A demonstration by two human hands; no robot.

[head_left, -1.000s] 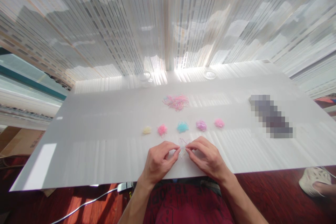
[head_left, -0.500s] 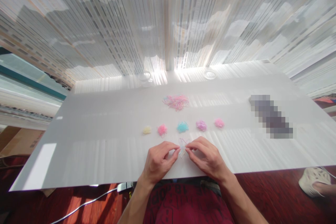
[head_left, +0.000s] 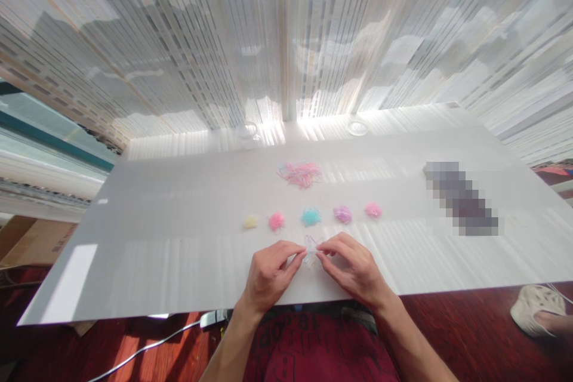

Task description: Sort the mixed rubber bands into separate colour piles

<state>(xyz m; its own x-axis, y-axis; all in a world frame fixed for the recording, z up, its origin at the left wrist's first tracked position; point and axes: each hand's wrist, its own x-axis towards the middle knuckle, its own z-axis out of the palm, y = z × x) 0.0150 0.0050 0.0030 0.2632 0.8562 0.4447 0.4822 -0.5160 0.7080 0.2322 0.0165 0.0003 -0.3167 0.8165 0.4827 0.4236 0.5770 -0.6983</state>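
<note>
My left hand (head_left: 275,271) pinches thin pale strands (head_left: 310,246) between thumb and fingers near the table's front edge. Facing it, my right hand (head_left: 351,262) has its thumb and index finger close together at the other side of the same strands; the exact grip is too small to make out. Just beyond lies a row of small piles: yellow (head_left: 250,222), coral pink (head_left: 276,221), turquoise (head_left: 311,216), purple (head_left: 342,214) and pink (head_left: 373,210). A larger mixed pile of pink and bluish strands (head_left: 301,173) lies behind them.
The white table (head_left: 147,221) reaches back to striped sheer curtains (head_left: 201,30). Two clear round items (head_left: 248,130) (head_left: 358,128) stand at its back edge. A blurred dark object (head_left: 463,200) lies at the right. A person's shoe (head_left: 535,310) shows on the floor at the lower right.
The pale strands between my fingertips have shifted slightly. Both hands stay almost where they were.
</note>
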